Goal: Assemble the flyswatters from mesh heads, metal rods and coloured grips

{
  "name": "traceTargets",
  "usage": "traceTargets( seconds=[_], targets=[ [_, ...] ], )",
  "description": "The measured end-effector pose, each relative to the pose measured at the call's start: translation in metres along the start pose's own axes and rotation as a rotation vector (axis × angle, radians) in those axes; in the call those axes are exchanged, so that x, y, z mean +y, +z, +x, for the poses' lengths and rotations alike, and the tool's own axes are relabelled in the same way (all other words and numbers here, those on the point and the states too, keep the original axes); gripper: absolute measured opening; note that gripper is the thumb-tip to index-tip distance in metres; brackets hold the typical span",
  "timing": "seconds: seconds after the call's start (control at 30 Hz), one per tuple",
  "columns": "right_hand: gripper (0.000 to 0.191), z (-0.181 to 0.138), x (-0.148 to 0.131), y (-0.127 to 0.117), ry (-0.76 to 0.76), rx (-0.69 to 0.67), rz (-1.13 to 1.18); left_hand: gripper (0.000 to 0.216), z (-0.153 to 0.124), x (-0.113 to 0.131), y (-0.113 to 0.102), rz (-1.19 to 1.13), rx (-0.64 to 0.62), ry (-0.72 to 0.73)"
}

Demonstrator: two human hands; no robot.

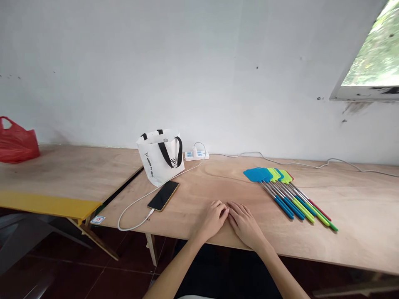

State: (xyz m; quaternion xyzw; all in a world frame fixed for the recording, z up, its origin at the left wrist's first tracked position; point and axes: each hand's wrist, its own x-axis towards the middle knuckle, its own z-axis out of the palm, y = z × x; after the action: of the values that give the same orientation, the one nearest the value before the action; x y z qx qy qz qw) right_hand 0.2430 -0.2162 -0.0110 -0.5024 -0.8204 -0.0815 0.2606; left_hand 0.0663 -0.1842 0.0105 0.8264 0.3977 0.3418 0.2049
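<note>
My left hand [215,219] rests palm down on the wooden table near its front edge, fingers loosely bent and thumb apart from them. Beside it lies my right hand [243,222], flat on the wood with fingers extended; the fingertips of the two meet or almost meet. I see nothing held in either. To the right is a fanned row of several fly swatters [280,191], with blue and yellow-green heads, metal shafts and blue, yellow-green, green and red handles. A black-screened phone [163,195] lies left of my left hand, with a white charging cable [132,228] at its near end.
A white bag [157,160] with black handles stands behind the phone. Near the wall lies a white power strip [197,155] with a charger plugged in; its cord runs right. A gap separates this table [218,178] from another [59,170] holding a red plastic bag [17,143].
</note>
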Motion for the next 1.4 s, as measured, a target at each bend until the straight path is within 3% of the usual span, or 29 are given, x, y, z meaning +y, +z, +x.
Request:
traceTargets(
  seconds=[1.4],
  targets=[
    [0.035, 0.0021, -0.0032, -0.0042, 0.003, -0.002, 0.008, 0.025, 0.0017, 0.006, -0.0042, -0.001, -0.004, -0.008]
  ],
)
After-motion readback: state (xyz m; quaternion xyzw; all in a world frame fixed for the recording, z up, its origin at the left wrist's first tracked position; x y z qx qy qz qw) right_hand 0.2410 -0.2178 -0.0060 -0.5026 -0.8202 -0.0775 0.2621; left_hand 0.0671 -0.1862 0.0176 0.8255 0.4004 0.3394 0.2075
